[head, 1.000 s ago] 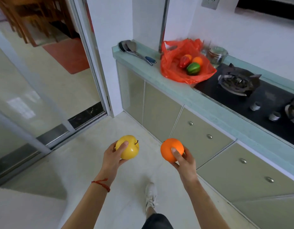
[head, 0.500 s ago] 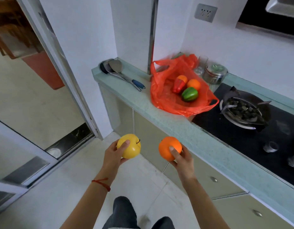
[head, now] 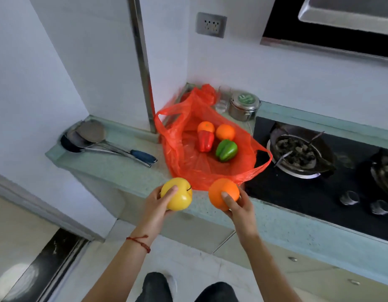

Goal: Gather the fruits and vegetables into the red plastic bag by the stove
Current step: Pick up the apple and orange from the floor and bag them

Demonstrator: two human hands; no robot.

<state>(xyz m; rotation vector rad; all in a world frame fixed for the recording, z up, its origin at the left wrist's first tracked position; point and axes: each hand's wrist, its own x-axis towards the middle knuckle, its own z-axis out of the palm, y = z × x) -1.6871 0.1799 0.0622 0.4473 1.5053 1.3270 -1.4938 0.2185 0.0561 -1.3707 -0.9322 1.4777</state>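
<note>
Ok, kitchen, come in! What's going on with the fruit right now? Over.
Left hand holding yellow apple; right hand holding orange. Red bag open on counter, two peppers, two oranges inside. Nothing in the way.

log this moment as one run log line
phase: carry to bag | left hand: holds yellow apple | right hand: holds orange | red bag: open on counter, two peppers and two oranges inside

Both hands (head: 158, 201) nearer red bag (head: 210, 153); counter reached
</note>
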